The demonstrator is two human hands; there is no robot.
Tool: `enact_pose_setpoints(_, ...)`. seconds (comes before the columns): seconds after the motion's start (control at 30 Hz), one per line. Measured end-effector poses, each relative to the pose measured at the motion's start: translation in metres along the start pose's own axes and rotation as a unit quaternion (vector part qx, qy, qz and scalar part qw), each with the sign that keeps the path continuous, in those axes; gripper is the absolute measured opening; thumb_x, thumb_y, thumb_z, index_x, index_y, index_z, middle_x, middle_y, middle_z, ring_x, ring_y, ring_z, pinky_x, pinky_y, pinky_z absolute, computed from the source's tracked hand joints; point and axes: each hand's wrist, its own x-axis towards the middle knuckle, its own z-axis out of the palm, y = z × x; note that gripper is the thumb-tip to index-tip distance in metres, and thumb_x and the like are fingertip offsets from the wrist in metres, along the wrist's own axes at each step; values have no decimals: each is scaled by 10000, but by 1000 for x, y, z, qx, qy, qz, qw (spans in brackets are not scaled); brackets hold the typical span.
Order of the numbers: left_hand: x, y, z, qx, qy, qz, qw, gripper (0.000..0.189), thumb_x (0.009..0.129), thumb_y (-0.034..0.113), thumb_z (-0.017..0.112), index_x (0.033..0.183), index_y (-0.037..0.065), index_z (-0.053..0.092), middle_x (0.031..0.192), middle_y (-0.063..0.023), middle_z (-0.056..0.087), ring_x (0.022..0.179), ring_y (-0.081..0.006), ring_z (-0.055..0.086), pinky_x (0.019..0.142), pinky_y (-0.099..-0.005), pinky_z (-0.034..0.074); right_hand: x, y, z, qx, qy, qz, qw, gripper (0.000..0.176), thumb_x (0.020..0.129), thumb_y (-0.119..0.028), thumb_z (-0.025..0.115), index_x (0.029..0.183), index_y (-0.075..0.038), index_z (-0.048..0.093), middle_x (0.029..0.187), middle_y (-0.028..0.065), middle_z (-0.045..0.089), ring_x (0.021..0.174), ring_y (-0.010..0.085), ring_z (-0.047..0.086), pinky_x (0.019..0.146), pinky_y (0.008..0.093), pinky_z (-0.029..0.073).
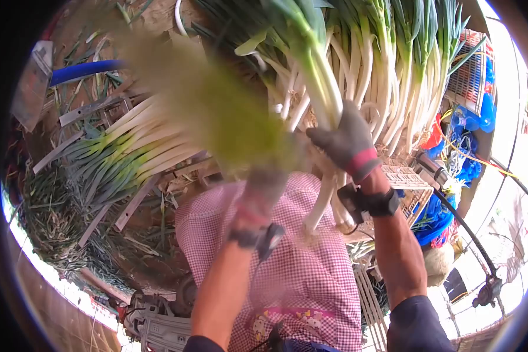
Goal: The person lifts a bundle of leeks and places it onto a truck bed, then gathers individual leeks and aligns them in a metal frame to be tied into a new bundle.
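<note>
Leek: one long stalk [321, 82] stood upright at the front of the standing bunch [393, 76].
Right hand [349, 144]: gloved fingers were wrapped round the leek's white stem.
Left hand [264, 188]: blurred, so whether the fingers held anything could not be told.
Done, seemingly: a pile [135, 146] lay flat at the left.
Left, seemingly: most of the bunch, above a crate [408, 176].

A blue pipe [82, 71] lies on the dirt at the top left. A pink checked cloth [311, 264] hangs low. A white crate [413, 182] sits beside a black hose [469, 232].
</note>
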Motion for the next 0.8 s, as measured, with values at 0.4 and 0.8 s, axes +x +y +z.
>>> enact_pose_setpoints(0.4,43,-28,0,-217,-95,-159,959,346,944,225,639,1162,-43,629,1052,-160,720,928,-258,723,853,-392,621,-120,102,24,415,-184,104,885,526,929,-101,663,1407,56,508,1244,98,650,1124,167,624,991,326,493)
enact_pose_setpoints(0.8,39,-39,-22,-222,-145,-191,945,579,867,115,588,1383,-119,471,1311,-278,616,1200,-410,626,1077,-532,502,-107,103,39,399,-124,116,901,415,970,-227,690,1288,25,604,1016,28,658,837,84,589,734,252,506)
